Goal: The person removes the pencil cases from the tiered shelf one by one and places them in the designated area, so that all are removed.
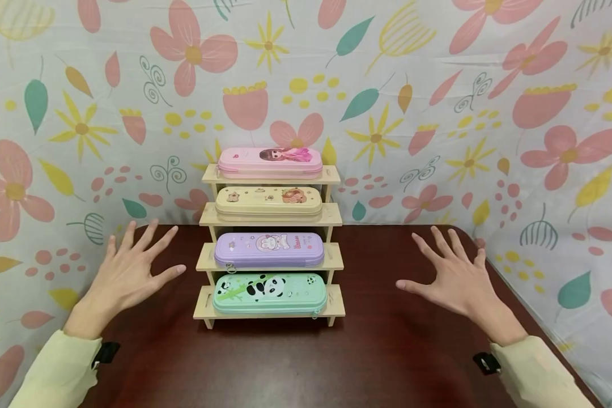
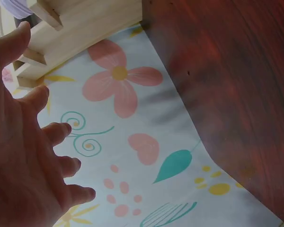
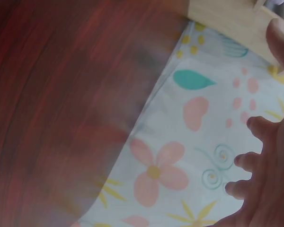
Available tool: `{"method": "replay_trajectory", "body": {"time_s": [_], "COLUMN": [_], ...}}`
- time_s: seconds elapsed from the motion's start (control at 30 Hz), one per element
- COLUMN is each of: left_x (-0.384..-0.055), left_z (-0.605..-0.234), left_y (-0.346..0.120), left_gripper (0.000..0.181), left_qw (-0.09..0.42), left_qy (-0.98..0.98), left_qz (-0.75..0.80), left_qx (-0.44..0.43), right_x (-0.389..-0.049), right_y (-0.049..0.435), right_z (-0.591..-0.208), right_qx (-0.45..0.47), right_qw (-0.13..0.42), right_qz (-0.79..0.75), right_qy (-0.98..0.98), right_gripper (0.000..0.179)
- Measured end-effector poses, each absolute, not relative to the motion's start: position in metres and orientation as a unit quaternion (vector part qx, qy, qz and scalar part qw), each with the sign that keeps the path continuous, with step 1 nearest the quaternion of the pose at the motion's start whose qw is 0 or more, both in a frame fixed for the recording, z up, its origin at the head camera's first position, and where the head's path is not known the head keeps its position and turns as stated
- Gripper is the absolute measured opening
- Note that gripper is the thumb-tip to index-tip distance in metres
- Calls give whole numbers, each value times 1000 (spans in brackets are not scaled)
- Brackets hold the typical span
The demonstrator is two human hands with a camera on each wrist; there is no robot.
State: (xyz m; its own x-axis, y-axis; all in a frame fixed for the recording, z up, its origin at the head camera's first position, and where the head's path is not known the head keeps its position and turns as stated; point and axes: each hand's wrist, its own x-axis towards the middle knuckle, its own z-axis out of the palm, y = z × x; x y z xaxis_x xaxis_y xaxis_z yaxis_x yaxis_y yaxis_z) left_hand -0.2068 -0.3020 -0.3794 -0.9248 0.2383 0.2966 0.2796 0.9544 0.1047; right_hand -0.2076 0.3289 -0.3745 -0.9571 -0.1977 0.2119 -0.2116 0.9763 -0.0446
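Empty and spread wide, the left hand (image 1: pixel 127 277) hovers at nine o'clock from the wooden rack (image 1: pixel 336 306), the right hand (image 1: pixel 453 280) likewise at three. A clumsy bump could slide the mint case (image 1: pixel 270 293) off at six.

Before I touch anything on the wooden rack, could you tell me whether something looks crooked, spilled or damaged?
Nothing stands out. The pink case, cream case, purple case and mint case each lie on their own step of the wooden rack, which stands upright. The left hand and right hand are on either side, holding nothing.
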Motion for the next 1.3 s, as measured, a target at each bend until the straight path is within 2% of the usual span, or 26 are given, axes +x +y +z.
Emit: {"method": "replay_trajectory", "body": {"time_s": [0.5, 0.8, 1.13, 1.3], "left_x": [-203, -207, -213, -219], "left_z": [-372, -369, -369, -371], "left_y": [-295, -288, -270, -264], "left_gripper": [93, 94, 99, 103], "left_qw": [161, 163, 155, 144], "left_qy": [-968, -958, -936, -928], "left_qz": [-110, -158, -260, -291], "left_qx": [-160, -177, -180, -185], "right_x": [-198, -196, -183, -176], "right_y": [298, 274, 232, 216], "right_z": [-366, -369, -379, -388], "right_qx": [132, 155, 217, 240], "right_qw": [111, 134, 126, 131], "right_qz": [75, 113, 212, 252], "right_qy": [-982, -972, -944, -928], "right_gripper": [122, 121, 111, 93]}}
